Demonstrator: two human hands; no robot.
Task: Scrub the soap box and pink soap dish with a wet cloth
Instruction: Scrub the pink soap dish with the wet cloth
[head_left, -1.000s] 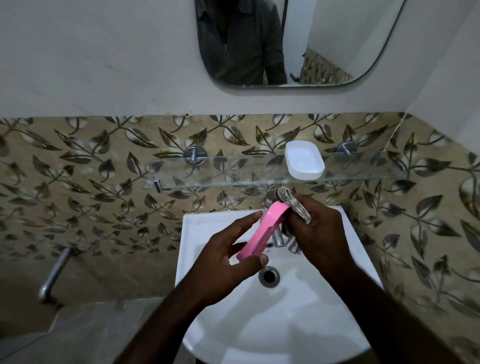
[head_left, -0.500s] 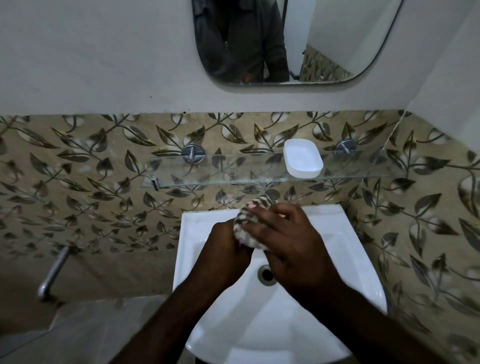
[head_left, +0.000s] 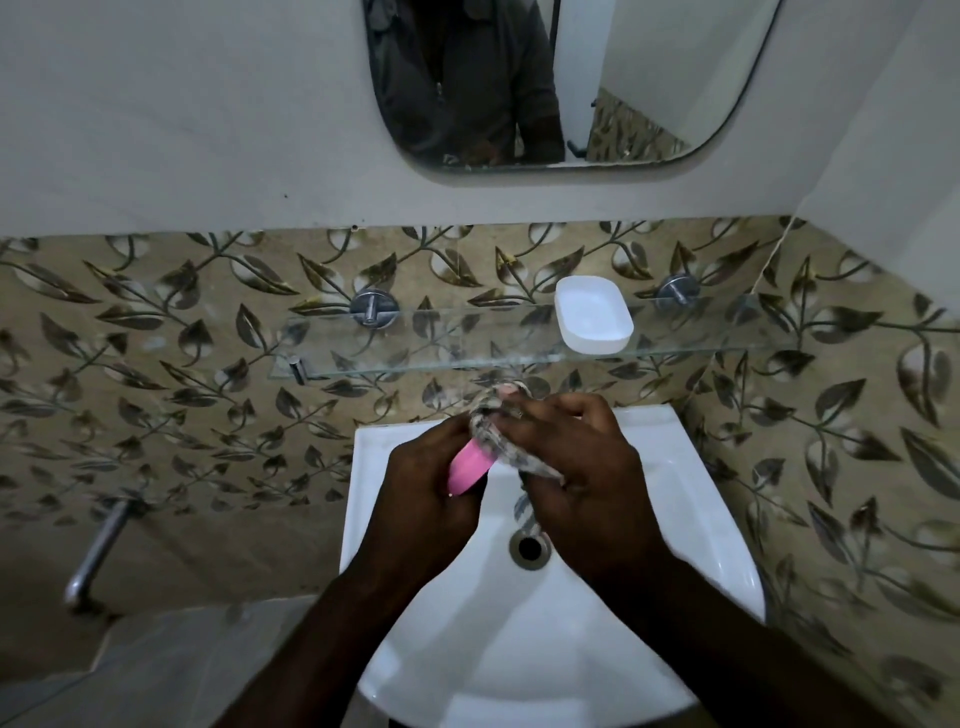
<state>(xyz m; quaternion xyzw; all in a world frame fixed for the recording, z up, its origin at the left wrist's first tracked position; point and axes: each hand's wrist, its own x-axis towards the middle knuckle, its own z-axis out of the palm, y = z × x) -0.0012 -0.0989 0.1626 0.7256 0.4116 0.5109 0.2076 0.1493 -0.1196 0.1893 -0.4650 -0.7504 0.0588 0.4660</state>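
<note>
Over the white sink (head_left: 675, 519), my left hand (head_left: 426, 499) grips the pink soap dish (head_left: 470, 467), of which only one end shows between my hands. My right hand (head_left: 576, 467) holds a patterned wet cloth (head_left: 498, 441) bunched against the dish's upper end, fingers curled over it. The white soap box (head_left: 593, 320) sits apart on the glass shelf (head_left: 415, 348) above the sink, with neither hand touching it.
The tap is hidden under my right hand; the drain (head_left: 529, 548) shows below it. A mirror (head_left: 571, 83) hangs above the shelf. A metal pipe (head_left: 98, 551) juts from the tiled wall at lower left. The side wall stands close on the right.
One second ago the dish was held open to view with the cloth at its tip. My hands then closed together over it, and now the cloth has shifted up, baring the dish's pink lower end.
</note>
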